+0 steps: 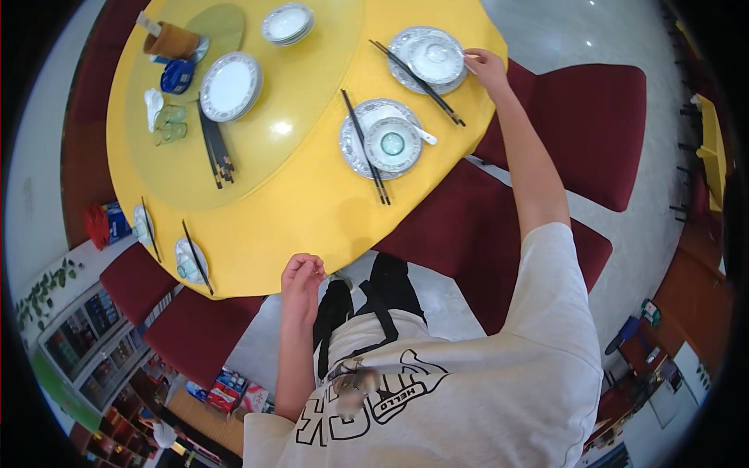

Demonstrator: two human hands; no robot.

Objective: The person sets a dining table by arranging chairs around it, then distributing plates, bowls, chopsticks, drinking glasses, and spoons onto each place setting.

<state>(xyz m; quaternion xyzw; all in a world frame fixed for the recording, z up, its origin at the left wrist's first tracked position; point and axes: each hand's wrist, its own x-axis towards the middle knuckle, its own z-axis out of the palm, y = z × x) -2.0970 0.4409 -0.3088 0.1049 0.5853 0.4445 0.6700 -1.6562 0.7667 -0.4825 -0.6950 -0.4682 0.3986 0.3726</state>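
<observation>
My right hand (488, 69) is at the right edge of the yellow table, its fingers closed on the handle of a white spoon beside a bowl (437, 61) on a patterned plate (399, 76). Black chopsticks (421, 84) lie across that plate. The nearer setting has a plate (351, 148), a bowl (380, 158) with a green glass (392, 143) in it, a white spoon (426, 136) and chopsticks (361, 140). My left hand (303, 273) hangs by the near table edge, fingers curled; whatever it may hold is hidden.
On the glass turntable (273, 168) stand stacked plates (231, 86), small dishes (287, 23), green glasses (169, 125), chopsticks (214, 148) and a brown pot (175, 41). Two settings lie at the left. Dark red chairs (585, 129) line the table.
</observation>
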